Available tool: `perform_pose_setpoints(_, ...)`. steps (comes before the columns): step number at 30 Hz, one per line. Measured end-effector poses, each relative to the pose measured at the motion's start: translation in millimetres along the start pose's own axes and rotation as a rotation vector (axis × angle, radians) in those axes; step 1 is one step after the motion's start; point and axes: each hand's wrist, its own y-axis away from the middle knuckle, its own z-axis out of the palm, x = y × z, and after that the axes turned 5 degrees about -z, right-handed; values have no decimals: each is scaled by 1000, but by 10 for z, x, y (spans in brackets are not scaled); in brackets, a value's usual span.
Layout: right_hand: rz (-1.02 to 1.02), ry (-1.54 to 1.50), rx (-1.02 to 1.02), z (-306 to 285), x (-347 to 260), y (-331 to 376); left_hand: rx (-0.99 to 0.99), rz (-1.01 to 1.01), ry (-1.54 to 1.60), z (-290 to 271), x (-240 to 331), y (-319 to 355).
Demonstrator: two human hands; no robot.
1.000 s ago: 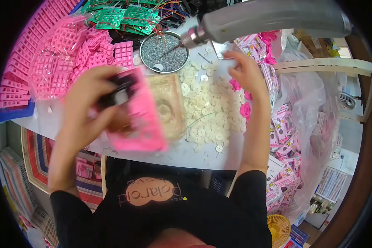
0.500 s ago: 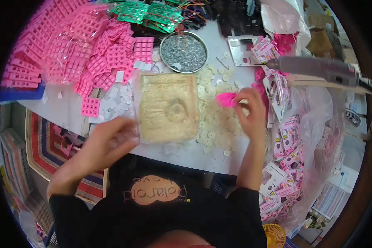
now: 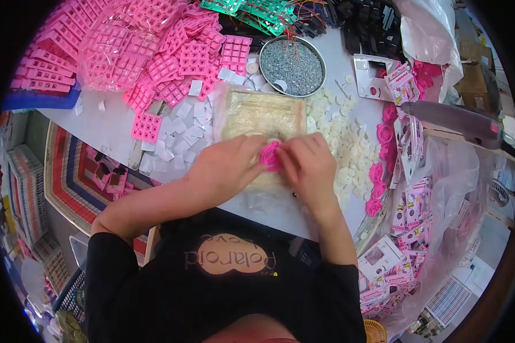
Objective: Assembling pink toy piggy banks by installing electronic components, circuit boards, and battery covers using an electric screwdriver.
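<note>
Your left hand (image 3: 226, 166) and right hand (image 3: 313, 166), both nearly closed, fingertips on a pink coiled piece (image 3: 270, 156) between them, over a plastic-wrapped pad (image 3: 263, 111) on the desk (image 3: 109, 123), off-white discs (image 3: 352, 163) rightward, a round dish (image 3: 324, 67) beyond, green circuit boards (image 3: 269, 14) farthest.

Green circuit boards (image 3: 264, 16) with reddish wires (image 3: 294, 43) lie at the counter's (image 3: 103, 130) far side, left of black parts (image 3: 373, 30). A round metal dish (image 3: 261, 64) holds small silvery pieces (image 3: 294, 68). Brown cardboard (image 3: 474, 70) stands upper right.
</note>
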Motion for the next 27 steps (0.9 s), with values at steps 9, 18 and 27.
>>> perform_pose_setpoints(9,-42,213,-140,116,142,-187,-61,336,-438,213,-158,137)
perform_pose_setpoints(18,40,117,-179,4,56,-206,471,358,-190,-1793,-458,-480)
perform_pose_setpoints(27,26,-45,-163,-166,-12,-262,888,-282,-820,-4253,-1290,-1579)
